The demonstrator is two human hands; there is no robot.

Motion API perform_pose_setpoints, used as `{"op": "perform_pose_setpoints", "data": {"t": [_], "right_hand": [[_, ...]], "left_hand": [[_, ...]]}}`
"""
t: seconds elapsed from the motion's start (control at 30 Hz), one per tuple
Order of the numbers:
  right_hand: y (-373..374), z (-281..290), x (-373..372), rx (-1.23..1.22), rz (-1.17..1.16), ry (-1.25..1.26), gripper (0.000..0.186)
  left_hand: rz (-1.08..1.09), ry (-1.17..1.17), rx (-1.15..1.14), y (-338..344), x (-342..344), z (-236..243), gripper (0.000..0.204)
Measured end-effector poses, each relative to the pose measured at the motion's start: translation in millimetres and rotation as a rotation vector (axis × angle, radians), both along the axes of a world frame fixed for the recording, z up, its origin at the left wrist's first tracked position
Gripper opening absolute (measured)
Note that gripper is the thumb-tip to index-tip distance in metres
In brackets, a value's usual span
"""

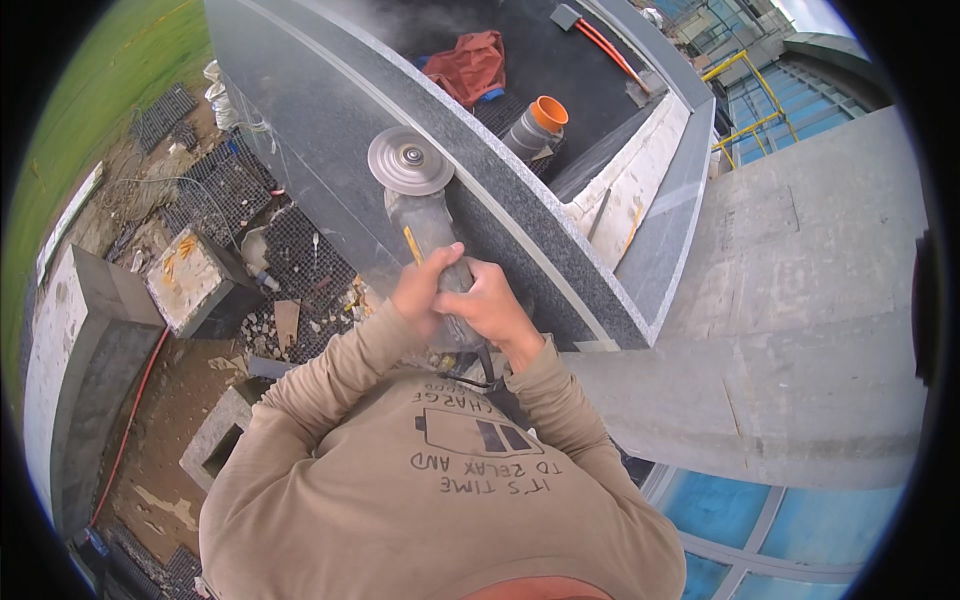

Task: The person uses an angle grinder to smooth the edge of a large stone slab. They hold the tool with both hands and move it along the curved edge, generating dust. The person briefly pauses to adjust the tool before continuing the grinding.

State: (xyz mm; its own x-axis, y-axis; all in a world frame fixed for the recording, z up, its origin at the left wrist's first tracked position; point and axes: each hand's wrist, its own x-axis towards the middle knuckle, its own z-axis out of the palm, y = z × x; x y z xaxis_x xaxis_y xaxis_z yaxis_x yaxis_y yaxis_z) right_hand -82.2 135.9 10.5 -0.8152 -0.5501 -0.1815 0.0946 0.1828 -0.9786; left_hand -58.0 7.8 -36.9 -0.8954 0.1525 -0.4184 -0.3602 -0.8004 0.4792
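Observation:
Both my hands are wrapped round the dusty grey body of an angle grinder (424,218), held out in front of my chest. My left hand (421,290) and my right hand (490,305) meet on its body, thumbs close together. At its far end a round metal cutting disc (411,161) faces up, with no guard visible round it. The disc lies over the dark stone slab (310,130), close to the slab's pale-edged granite rim (500,205); whether it touches the stone I cannot tell. A black cord (487,366) leaves the grinder's near end.
Beyond the rim are an orange-topped pipe (549,113), a red cloth (474,68) and red conduits (610,48). At left, a concrete block (198,280) carries yellowish gloves, among black plastic grids (300,255) and rubble. A concrete wall (790,290) stands at right, above blue glazing (715,505).

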Motion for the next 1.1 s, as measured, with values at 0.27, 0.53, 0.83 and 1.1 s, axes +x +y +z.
{"op": "perform_pose_setpoints", "data": {"t": [0.27, 0.53, 0.83, 1.1], "right_hand": [[-7.4, -1.6, -12.4, -0.012, -0.001, -0.035, 0.039], [8.6, 4.1, 7.3, 0.052, -0.018, -0.034, 0.039], [41.6, 13.2, 35.8, 0.094, -0.036, -0.058, 0.043], [58.7, 11.0, 44.7, 0.120, -0.031, 0.046, 0.049]], "left_hand": [[-0.048, 0.020, 0.028, -10.5, -14.6, -3.6, 0.033], [0.017, 0.023, 0.037, 8.7, 8.5, 3.0, 0.034], [0.003, -0.025, 0.031, 41.0, 38.7, 14.4, 0.032], [-0.008, -0.040, -0.014, 58.5, 48.0, 11.1, 0.028]]}}
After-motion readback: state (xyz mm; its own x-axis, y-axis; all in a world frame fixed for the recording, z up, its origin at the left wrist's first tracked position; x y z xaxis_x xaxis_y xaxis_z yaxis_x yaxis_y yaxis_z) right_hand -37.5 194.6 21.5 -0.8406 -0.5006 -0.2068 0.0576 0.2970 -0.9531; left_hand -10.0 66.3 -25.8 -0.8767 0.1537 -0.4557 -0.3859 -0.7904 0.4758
